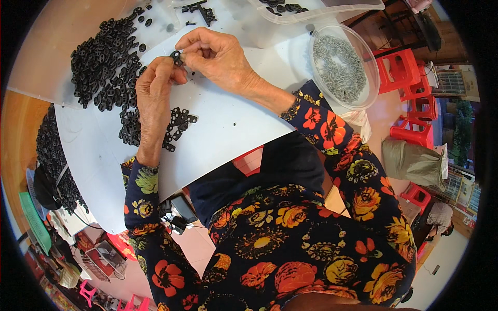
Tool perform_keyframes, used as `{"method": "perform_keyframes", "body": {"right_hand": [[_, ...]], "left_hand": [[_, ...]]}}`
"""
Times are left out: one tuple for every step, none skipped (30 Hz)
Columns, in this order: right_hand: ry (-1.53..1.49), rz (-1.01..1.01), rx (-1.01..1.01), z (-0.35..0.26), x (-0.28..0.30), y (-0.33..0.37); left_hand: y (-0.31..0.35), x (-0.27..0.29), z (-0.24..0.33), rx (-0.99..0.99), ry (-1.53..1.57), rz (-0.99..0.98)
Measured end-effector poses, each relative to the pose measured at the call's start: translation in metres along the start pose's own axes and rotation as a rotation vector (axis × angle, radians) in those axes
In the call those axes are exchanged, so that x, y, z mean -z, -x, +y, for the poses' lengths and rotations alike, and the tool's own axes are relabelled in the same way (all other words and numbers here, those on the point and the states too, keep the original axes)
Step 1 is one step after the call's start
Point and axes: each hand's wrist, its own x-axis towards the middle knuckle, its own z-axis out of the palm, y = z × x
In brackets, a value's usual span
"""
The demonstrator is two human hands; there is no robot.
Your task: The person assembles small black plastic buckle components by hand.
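Over the white tabletop, my left hand [154,98] and my right hand [220,61] meet at a small black plastic part with holes [177,57]. The left fingers pinch it from the near left side. From the right, my other thumb and forefinger close on its far edge; whether they hold a smaller piece there is hidden. A large heap of small black plastic parts [101,62] lies just left of my hands. Around my left wrist are more black pieces with holes [179,124], spread on the table.
A round clear tub of small metal springs or screws [340,67] stands at the right table edge. Behind it is a clear plastic bin [311,15] with some black parts. Red stools [398,70] and a sack [412,161] stand on the floor to the right.
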Motion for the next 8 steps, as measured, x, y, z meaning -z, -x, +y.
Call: {"method": "perform_keyframes", "body": {"right_hand": [[0.001, 0.000, 0.000, 0.0004, 0.0005, 0.0003], [0.014, -0.001, 0.004, 0.0007, 0.0010, 0.0007], [0.024, -0.004, 0.009, 0.0003, 0.0007, 0.0007], [0.024, -0.006, 0.009, 0.0003, 0.0006, 0.0007], [0.008, -0.017, 0.000, 0.0006, 0.0007, 0.0007], [-0.008, -0.028, -0.009, 0.0011, 0.0009, 0.0007], [-0.008, -0.029, -0.009, 0.0015, 0.0011, 0.0007], [-0.018, -0.060, -0.010, 0.0018, 0.0013, 0.0007]], "left_hand": [[-0.0001, 0.0005, -0.0009, 0.001, 0.001, -0.011], [-0.0010, 0.0022, -0.0029, 0.001, 0.002, -0.012], [-0.0019, 0.0050, -0.0045, 0.014, 0.049, -0.051], [-0.0021, 0.0067, -0.0056, 0.026, 0.096, -0.091], [-0.0016, 0.0073, -0.0065, 0.025, 0.095, -0.089], [-0.0013, 0.0070, -0.0071, 0.031, 0.108, -0.076], [-0.0010, 0.0058, -0.0074, 0.036, 0.120, -0.064], [-0.0010, 0.0062, -0.0073, 0.036, 0.120, -0.062]]}}
